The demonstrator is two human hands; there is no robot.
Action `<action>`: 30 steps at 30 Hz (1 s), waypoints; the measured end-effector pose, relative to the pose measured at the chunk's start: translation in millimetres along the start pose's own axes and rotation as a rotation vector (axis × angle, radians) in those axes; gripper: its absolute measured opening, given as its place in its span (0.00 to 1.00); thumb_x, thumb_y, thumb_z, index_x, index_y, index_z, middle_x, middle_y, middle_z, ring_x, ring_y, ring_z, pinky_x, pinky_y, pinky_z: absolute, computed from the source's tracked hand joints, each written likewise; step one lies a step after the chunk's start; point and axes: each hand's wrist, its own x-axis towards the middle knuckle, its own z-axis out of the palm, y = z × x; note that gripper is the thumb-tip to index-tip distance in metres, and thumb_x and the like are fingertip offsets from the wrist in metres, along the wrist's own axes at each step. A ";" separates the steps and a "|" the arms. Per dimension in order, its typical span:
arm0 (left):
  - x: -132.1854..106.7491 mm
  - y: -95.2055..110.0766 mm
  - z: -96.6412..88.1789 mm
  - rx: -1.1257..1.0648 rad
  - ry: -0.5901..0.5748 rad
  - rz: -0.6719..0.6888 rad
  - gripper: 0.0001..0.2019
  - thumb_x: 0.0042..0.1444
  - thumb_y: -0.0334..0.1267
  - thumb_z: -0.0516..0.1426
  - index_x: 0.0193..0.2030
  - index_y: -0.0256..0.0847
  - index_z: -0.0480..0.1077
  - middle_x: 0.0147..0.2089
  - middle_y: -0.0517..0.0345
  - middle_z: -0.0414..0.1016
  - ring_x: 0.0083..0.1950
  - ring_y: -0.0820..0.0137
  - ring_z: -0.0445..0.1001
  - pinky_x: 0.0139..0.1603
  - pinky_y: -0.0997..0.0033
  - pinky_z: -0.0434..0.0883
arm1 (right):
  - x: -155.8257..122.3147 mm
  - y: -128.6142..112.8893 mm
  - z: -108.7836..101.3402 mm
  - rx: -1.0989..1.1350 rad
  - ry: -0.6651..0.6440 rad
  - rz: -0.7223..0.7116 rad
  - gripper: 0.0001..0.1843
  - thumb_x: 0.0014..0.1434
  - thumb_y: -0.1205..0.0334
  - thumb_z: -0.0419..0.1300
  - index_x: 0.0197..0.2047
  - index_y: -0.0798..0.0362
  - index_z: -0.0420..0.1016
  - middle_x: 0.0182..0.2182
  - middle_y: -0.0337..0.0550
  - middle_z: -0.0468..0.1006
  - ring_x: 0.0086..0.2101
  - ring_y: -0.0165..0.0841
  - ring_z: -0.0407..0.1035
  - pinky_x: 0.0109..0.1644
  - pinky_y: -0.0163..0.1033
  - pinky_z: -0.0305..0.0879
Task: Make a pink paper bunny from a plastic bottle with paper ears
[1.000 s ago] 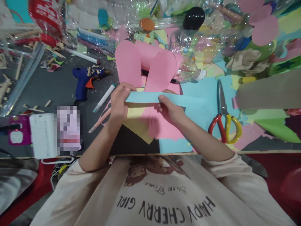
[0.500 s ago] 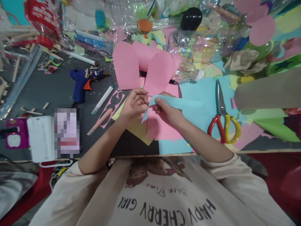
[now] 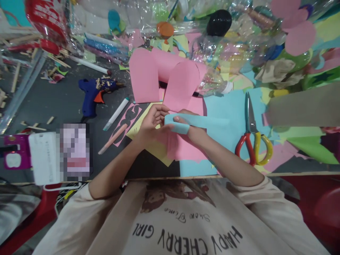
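Note:
A light blue paper strip (image 3: 204, 121) is bent back on itself in a loop, with its short end lying across my right hand (image 3: 187, 124). That hand is closed on the strip, its thumb inside the bend. At the bend's left side, my left hand (image 3: 152, 124) has its thumb against the strip and its fingers curled behind. Beneath both hands lie pink paper (image 3: 186, 150) and a yellow sheet (image 3: 156, 150). Just beyond them, rounded pink paper pieces (image 3: 145, 76) stand by a clear plastic bottle (image 3: 214, 85) wrapped in pink.
Scissors (image 3: 251, 132) with red and yellow handles lie at right on a blue sheet (image 3: 225, 148). To the left are a blue glue gun (image 3: 91, 95), markers (image 3: 116, 114) and a phone (image 3: 75, 150). Plastic bottles and paper scraps crowd the far side.
The strip's free end, which pointed down toward me, is now folded rightward over my right hand. My left thumb has come onto the bend.

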 end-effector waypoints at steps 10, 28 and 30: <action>-0.2 -1.6 -4.9 0.132 0.111 0.153 0.21 0.51 0.53 0.66 0.45 0.42 0.71 0.37 0.58 0.75 0.35 0.73 0.75 0.33 0.76 0.71 | 1.5 6.6 -2.4 0.065 -0.022 -0.073 0.22 0.57 0.36 0.61 0.32 0.47 0.72 0.21 0.33 0.70 0.24 0.30 0.65 0.31 0.38 0.63; -4.7 3.0 -1.3 0.244 0.187 0.138 0.10 0.55 0.44 0.62 0.38 0.40 0.77 0.37 0.57 0.78 0.32 0.74 0.72 0.32 0.74 0.71 | 0.4 -9.0 1.9 0.176 0.005 -0.007 0.23 0.48 0.40 0.70 0.28 0.49 0.69 0.18 0.30 0.69 0.21 0.26 0.64 0.25 0.34 0.61; -5.0 3.7 -0.6 0.229 0.176 0.114 0.11 0.55 0.45 0.62 0.38 0.40 0.76 0.38 0.56 0.78 0.33 0.73 0.74 0.34 0.73 0.72 | 0.3 -8.8 2.1 0.172 0.008 0.001 0.23 0.48 0.40 0.70 0.28 0.49 0.69 0.18 0.30 0.69 0.21 0.26 0.64 0.26 0.34 0.61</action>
